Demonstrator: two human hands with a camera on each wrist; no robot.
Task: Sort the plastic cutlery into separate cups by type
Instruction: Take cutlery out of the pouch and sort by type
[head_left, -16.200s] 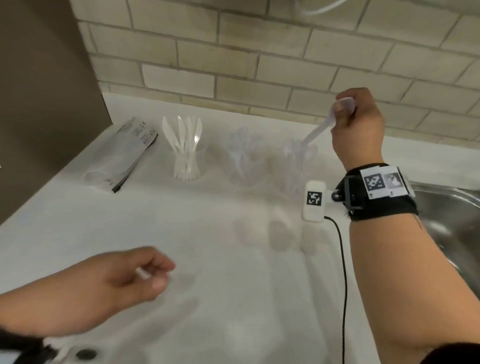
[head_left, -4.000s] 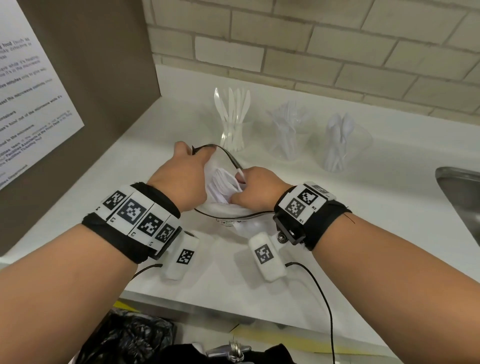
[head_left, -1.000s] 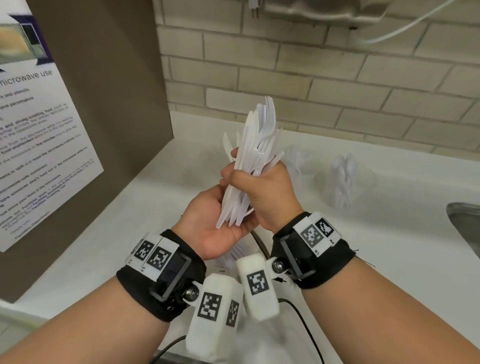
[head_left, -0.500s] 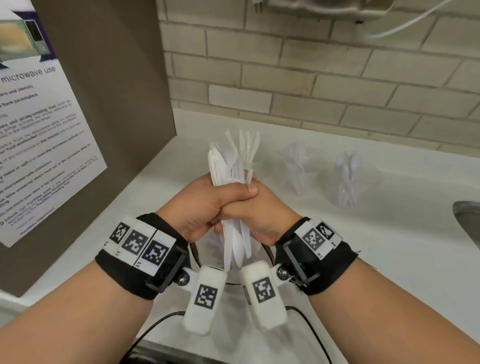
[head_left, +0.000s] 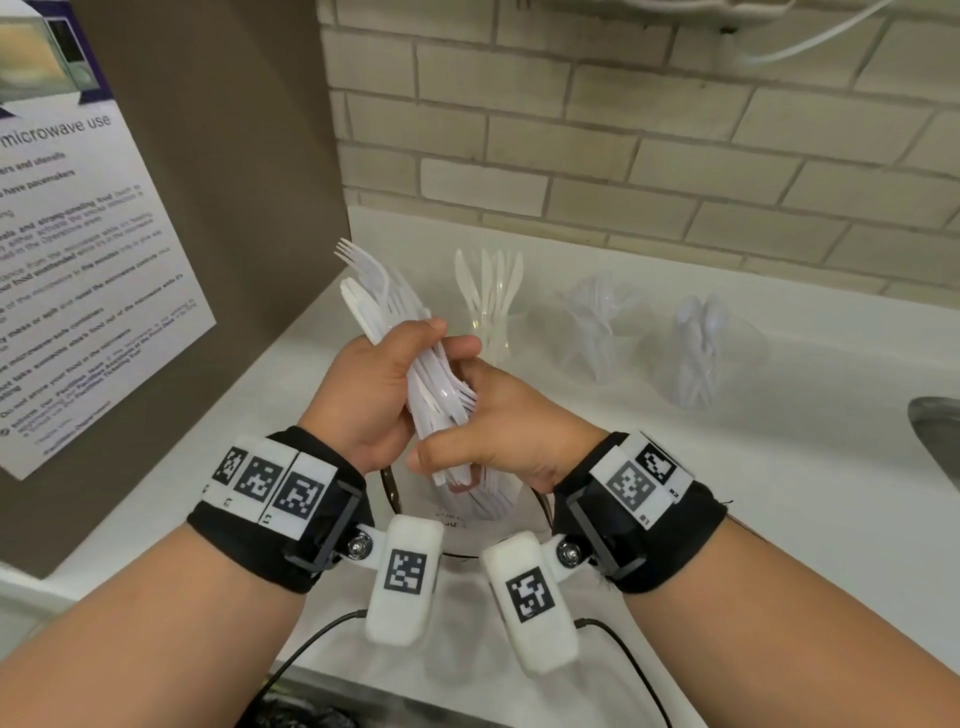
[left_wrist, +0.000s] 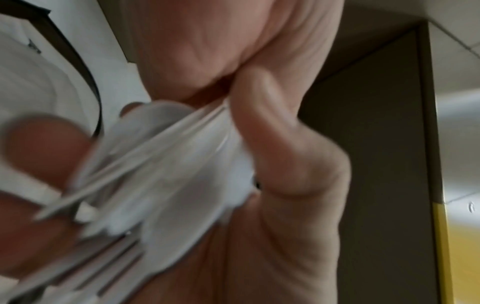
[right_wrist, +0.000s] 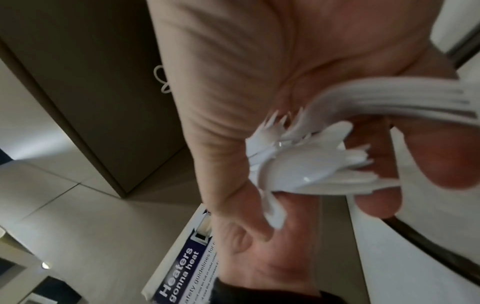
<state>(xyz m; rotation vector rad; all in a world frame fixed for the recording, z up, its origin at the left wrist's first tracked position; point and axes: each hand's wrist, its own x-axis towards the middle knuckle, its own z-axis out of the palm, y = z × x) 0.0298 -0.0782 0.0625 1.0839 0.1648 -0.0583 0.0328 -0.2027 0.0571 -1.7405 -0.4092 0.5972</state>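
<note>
A thick bundle of white plastic cutlery (head_left: 415, 364) is held above the counter, tilted up to the left, with fork tines and knife tips sticking out at the top. My left hand (head_left: 374, 384) wraps round its upper half. My right hand (head_left: 493, 431) grips the lower half, thumb across the handles. Close up, the left wrist view shows the blurred bundle (left_wrist: 166, 174) in my palm, and the right wrist view shows fork and spoon heads (right_wrist: 306, 164) between my fingers. Three clear cups stand behind: one with knives (head_left: 491, 306), one with forks (head_left: 595, 327), one with spoons (head_left: 701, 353).
An open plastic bag (head_left: 457, 525) with a dark rim lies on the white counter (head_left: 779, 493) below my hands. A brown panel with a microwave notice (head_left: 78, 260) stands at the left. A steel sink edge (head_left: 935, 436) shows at the far right. A brick wall runs behind.
The bundle has tipped from upright to leaning left. My left hand has moved to the upper part and my right hand has slid down to the handles.
</note>
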